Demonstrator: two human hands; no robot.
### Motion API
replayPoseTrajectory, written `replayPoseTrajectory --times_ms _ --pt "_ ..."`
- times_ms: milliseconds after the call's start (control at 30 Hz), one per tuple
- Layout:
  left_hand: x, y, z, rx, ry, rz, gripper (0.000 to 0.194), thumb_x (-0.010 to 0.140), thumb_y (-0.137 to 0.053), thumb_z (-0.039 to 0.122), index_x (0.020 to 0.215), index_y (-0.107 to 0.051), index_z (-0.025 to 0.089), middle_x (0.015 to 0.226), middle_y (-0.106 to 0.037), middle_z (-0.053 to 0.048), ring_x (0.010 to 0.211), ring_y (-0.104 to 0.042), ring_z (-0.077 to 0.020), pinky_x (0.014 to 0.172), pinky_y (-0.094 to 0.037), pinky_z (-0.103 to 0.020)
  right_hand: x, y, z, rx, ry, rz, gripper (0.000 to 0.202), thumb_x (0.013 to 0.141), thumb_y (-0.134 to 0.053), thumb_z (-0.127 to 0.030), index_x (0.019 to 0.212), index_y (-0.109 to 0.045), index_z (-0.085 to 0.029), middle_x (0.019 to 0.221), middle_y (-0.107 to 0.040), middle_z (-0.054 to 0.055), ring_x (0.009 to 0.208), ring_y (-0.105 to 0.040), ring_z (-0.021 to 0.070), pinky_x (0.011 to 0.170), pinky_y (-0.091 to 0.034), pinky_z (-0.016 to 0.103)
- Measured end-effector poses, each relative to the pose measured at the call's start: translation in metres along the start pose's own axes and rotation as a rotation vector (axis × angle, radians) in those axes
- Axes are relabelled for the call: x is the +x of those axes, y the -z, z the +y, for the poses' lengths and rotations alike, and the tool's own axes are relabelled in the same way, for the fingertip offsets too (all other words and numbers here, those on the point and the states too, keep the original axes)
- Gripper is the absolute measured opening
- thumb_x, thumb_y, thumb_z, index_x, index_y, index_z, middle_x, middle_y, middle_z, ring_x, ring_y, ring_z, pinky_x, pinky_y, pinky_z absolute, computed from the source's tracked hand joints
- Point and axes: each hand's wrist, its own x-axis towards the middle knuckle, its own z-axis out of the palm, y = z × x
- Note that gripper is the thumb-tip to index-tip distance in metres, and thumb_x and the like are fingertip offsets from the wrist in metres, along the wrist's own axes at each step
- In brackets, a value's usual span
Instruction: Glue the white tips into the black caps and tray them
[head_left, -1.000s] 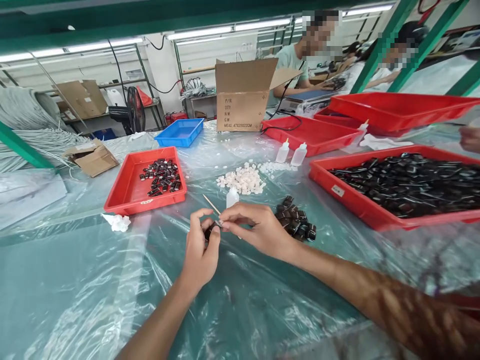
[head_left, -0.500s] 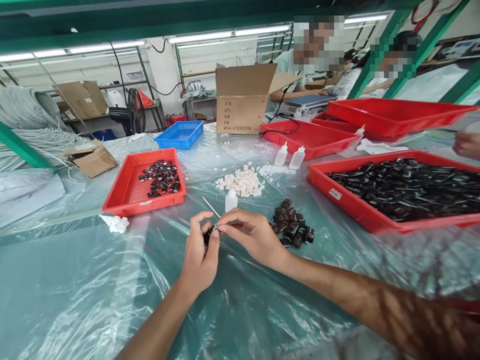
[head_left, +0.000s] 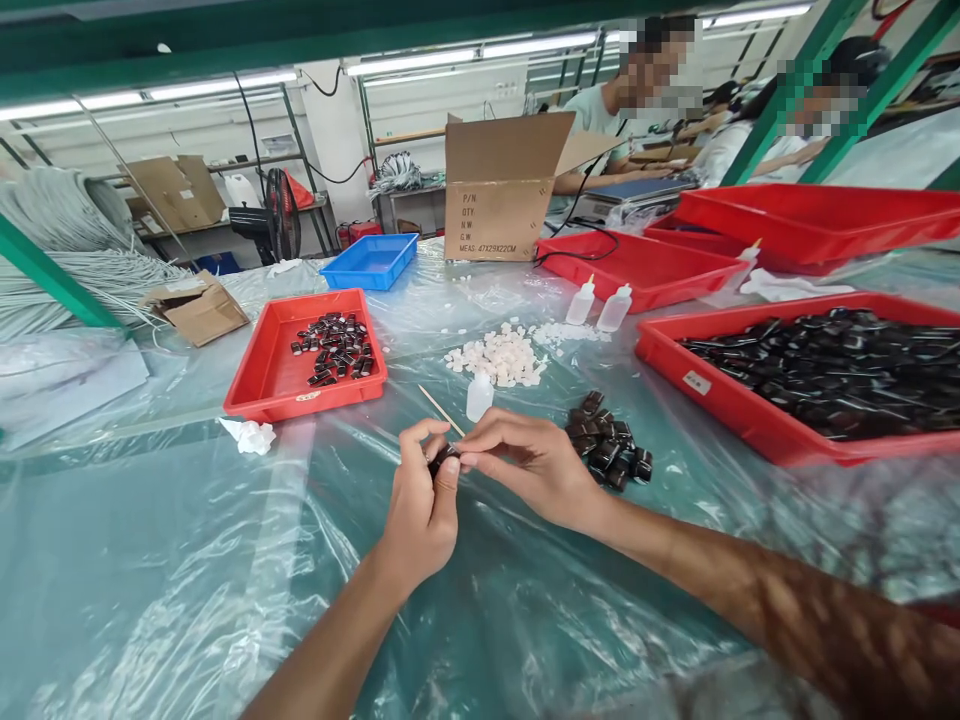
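Note:
My left hand (head_left: 424, 500) is closed around a small shiny black block-shaped part (head_left: 444, 458), pinched between thumb and fingers. My right hand (head_left: 536, 465) meets it there, thumb and forefinger pressed together at the part's right end; what lies between those fingertips is hidden. A thin wooden stick (head_left: 439, 408) slants just beyond the right fingers; I cannot tell whether it is held or lying down. Behind the hands stands a small white squeeze bottle (head_left: 480, 398). To the right of my right hand is a pile of similar black parts (head_left: 606, 440).
White small pieces (head_left: 499, 355) lie heaped mid-table. A red tray (head_left: 259, 400) with black parts is left; a larger red tray (head_left: 720, 415) of black parts is right. Two bottles (head_left: 580, 302), a blue tray (head_left: 371, 263) and a carton (head_left: 499, 190) stand behind. Co-workers sit at back right.
The whole view has shifted, so things appear slightly further right. Both hands keep nearly the same hold at the black part, with only slight finger movement.

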Motion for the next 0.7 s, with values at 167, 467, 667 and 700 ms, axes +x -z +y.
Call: replayPoseTrajectory --times_ms 167,467,667,700 --pt "0.0 0.007 0.002 0.054 -0.067 -0.019 0.031 0.113 -0.044 0.055 0.13 -0.044 0.029 0.083 -0.05 0.004 0.069 -0.05 -0.0171 0.067 -0.041 -0.033 0.001 0.002 -0.001 0.113 -0.074 -0.092 0.008 0.095 -0.084 -0.033 0.096 -0.087 -0.025 0.09 -0.076 0.004 0.081 -0.073 0.0155 0.07 -0.061 0.029" --pt "0.019 0.018 0.006 0.067 0.101 0.121 0.031 0.105 -0.062 0.042 0.127 -0.044 0.028 0.074 -0.04 0.011 0.058 -0.035 -0.0111 0.056 -0.03 -0.024 0.026 0.046 0.017 -0.16 0.079 0.028 0.035 0.107 -0.066 -0.044 0.137 -0.069 -0.026 0.098 -0.075 0.002 0.066 -0.066 0.01 0.064 -0.057 0.026" --pt "0.028 0.027 0.005 0.175 0.169 0.208 0.035 0.084 -0.07 0.031 0.111 -0.049 0.026 0.06 -0.037 0.015 0.051 -0.032 -0.0093 0.053 -0.026 -0.022 0.056 0.14 0.062 -0.378 -0.058 0.452 0.039 0.106 -0.06 -0.051 0.128 -0.064 -0.019 0.081 -0.069 -0.001 0.056 -0.056 0.0108 0.058 -0.049 0.028" --pt "0.03 0.03 0.004 0.178 0.178 0.218 0.036 0.081 -0.069 0.031 0.109 -0.048 0.027 0.058 -0.037 0.016 0.05 -0.032 -0.0093 0.052 -0.027 -0.022 0.058 0.154 0.071 -0.406 -0.089 0.485 0.038 0.106 -0.059 -0.05 0.127 -0.064 -0.019 0.08 -0.069 -0.001 0.055 -0.056 0.0113 0.059 -0.049 0.029"
